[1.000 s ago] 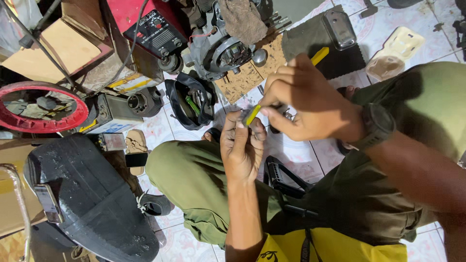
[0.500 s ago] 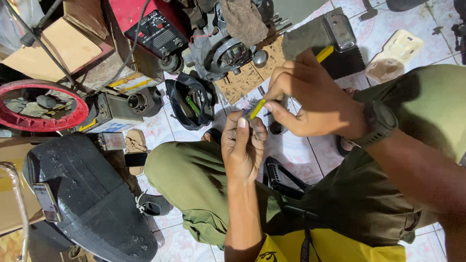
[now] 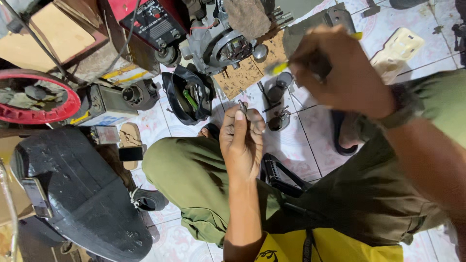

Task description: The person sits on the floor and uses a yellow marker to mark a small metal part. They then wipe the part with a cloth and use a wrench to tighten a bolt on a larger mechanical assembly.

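My left hand [image 3: 241, 143] is raised over my knee and pinches a small dark metal part [image 3: 242, 105] between thumb and fingers. My right hand [image 3: 340, 73] is blurred at the upper right, away from the left hand, closed around a yellow-handled tool [image 3: 279, 67] whose tip points left. A dark watch sits on the right wrist [image 3: 400, 114]. Small metal engine parts [image 3: 279, 119] lie on the tiled floor just beyond my left hand. I sit in olive trousers [image 3: 189, 179] and a yellow shirt.
An engine block [image 3: 225, 46] and a red machine [image 3: 150, 22] stand at the top. A black bowl of tools [image 3: 187, 94], a cardboard sheet [image 3: 245, 73], a red wheel rim [image 3: 41, 102] and a black seat [image 3: 77, 194] are at the left.
My right hand has pulled the yellow-handled tool up and to the right, away from the part in my left hand. The left hand stays put with the part.
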